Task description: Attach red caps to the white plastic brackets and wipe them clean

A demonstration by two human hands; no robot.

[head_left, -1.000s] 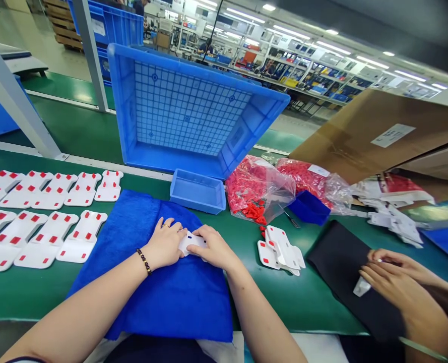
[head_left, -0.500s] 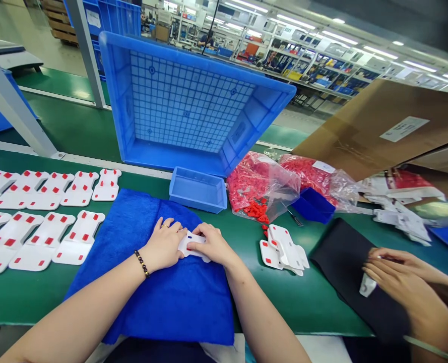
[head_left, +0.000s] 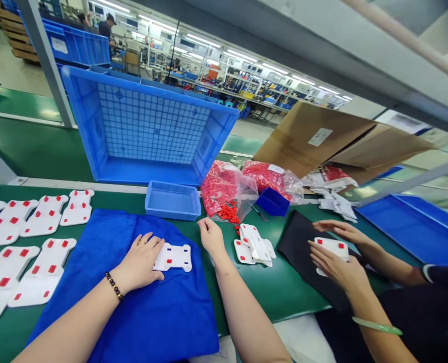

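Note:
My left hand (head_left: 142,259) lies over the left end of a white plastic part (head_left: 177,256) on the blue cloth (head_left: 133,322), fingers against it. One red piece shows on that part beside several dark slots. My right hand (head_left: 211,236) is raised near the cloth's right edge, its fingertips pinched together; whatever they hold, if anything, is too small to make out. To its right lies a small pile of white parts (head_left: 256,247) with red pieces. Rows of white parts (head_left: 48,269) with red pads stand at the left.
Behind the cloth are a small blue tray (head_left: 173,201) and a large tilted blue crate (head_left: 151,174). Bags of red pieces (head_left: 216,189), a dark blue bin (head_left: 272,201) and a cardboard box (head_left: 295,136) stand beyond. At right, another person's hands (head_left: 340,267) hold a white part over black cloth.
My right hand has left the white part and moved right, closing its fingertips. The part lies more exposed under my left hand. The view has shifted, and the other person's white part shows more fully.

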